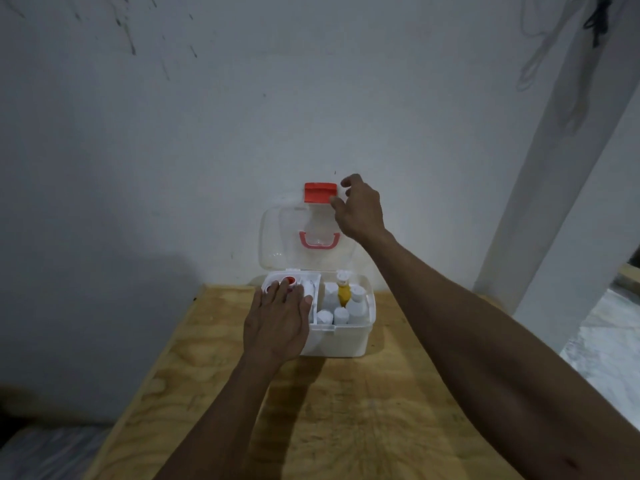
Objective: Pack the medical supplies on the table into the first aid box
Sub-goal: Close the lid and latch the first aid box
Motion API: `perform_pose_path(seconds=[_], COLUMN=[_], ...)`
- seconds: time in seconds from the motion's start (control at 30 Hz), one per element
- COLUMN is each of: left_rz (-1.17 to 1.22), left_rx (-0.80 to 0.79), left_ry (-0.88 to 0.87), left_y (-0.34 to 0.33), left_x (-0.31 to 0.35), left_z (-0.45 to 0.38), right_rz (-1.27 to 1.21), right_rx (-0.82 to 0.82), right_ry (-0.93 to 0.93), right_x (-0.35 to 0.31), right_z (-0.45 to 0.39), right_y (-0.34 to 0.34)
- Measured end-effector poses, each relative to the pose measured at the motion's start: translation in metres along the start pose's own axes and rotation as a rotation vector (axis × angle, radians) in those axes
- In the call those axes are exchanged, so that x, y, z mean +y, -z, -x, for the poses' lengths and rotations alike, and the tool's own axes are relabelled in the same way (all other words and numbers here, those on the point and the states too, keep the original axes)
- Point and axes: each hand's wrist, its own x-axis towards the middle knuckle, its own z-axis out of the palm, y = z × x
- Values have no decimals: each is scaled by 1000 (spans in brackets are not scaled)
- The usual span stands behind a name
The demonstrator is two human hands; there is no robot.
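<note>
Near, on wooden table (346, 410): left hand (277, 323) flat, open, over left tray (313, 282) of first aid box (341, 339). Far: right hand (362, 211) pinching upright clear lid (277, 237) beside red latch (320, 192). Right compartment: white rolls (325, 317), yellow bottle (343, 294).

You have a first aid box (341, 341) of smooth, matt white plastic at the far edge of the table (346, 427), which is raw plywood with bold grain and a dull finish. Its lid (277, 237) is clear, glossy plastic, with an opaque red plastic latch (320, 192) and a pink plastic handle (319, 240). Behind it, the wall (207, 133) looks like matt, scuffed paint.
</note>
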Motion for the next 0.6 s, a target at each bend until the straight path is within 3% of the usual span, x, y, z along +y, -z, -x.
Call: perform_pose_path(seconds=[0.13,0.3,0.6], left_rz=[2,5,78], left_rx=[7,5,65], left_ry=[-7,2,49], left_y=[2,0,-3], left_x=[0,0,1], left_z=[1,-1,0], right_rz=[-55,-150,-232], right_rx=[-43,33,50], right_ry=[-114,-186,-37], right_x=[-5,-7,3], right_z=[-8,-15,15], right_y=[-5,-9,1])
